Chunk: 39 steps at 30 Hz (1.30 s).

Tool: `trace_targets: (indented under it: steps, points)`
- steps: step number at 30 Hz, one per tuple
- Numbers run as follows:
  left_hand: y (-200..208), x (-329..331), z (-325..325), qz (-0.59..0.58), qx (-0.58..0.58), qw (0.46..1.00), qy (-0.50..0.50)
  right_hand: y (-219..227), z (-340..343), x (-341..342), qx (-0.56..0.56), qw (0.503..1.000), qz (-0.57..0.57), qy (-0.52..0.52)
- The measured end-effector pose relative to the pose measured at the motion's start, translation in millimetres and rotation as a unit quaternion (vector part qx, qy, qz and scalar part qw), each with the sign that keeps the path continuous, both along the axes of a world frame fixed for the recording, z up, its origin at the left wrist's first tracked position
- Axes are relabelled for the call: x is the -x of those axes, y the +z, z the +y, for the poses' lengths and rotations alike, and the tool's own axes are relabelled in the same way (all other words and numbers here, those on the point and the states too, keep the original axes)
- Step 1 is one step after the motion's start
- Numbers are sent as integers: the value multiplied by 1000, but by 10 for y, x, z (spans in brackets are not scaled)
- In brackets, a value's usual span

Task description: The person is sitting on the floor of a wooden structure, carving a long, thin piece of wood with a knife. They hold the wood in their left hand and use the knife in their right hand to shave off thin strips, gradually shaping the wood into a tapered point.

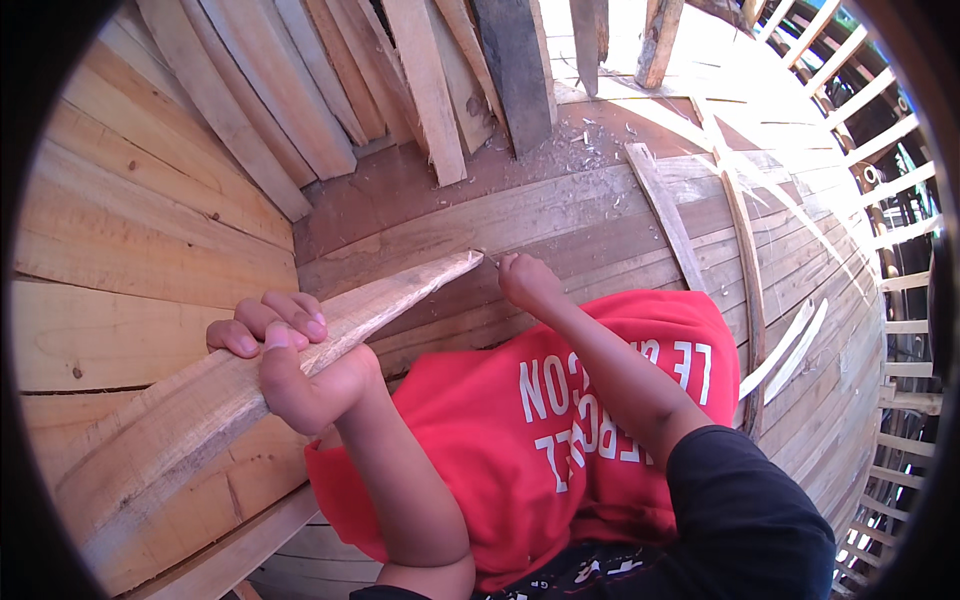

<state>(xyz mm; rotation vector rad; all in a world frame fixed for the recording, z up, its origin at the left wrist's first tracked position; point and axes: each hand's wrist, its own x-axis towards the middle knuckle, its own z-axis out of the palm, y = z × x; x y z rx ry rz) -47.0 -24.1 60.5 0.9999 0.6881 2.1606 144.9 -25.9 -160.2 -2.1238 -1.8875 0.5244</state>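
Note:
A long, tapering wooden plank (190, 420) runs from the lower left up to a narrow tip near the middle. My left hand (295, 355) is closed around it, fingers over the far edge and thumb on top. Just beyond the tip, my right hand (528, 282) is closed in a fist. Something thin and dark shows between that fist and the plank's tip, too small to name. Under both arms, a red cloth garment (450, 400) with white lettering lies across my lap.
Wooden boards (150, 230) form a wall at the left. Several cut planks (270, 80) lean at the back. Loose strips (665, 215) and pale curved pieces (800, 350) lie on the slatted floor (830, 400), with shavings (590, 140) scattered behind. A slatted railing (905, 280) borders the right.

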Motion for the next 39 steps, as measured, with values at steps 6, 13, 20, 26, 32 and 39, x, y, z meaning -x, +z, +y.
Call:
trace_targets:
  steps: [6,13,20,26,32,39]
  points:
    - [-61,174,22,4,9,1000,3,354,-28,300,77,976,182,-88]
    - [-81,261,50,-8,-8,1000,-28,474,-43,370,98,972,192,-94]
    - [-73,284,94,-13,-25,996,-80,53,136,100,104,975,177,-89]
    - [-78,312,79,4,-20,997,-75,518,148,-106,82,920,377,-69]
    - [-48,264,79,6,-20,997,-79,230,160,-183,99,922,372,-49]
    - [-60,286,84,21,-10,998,-63,337,141,-56,230,854,458,-91]
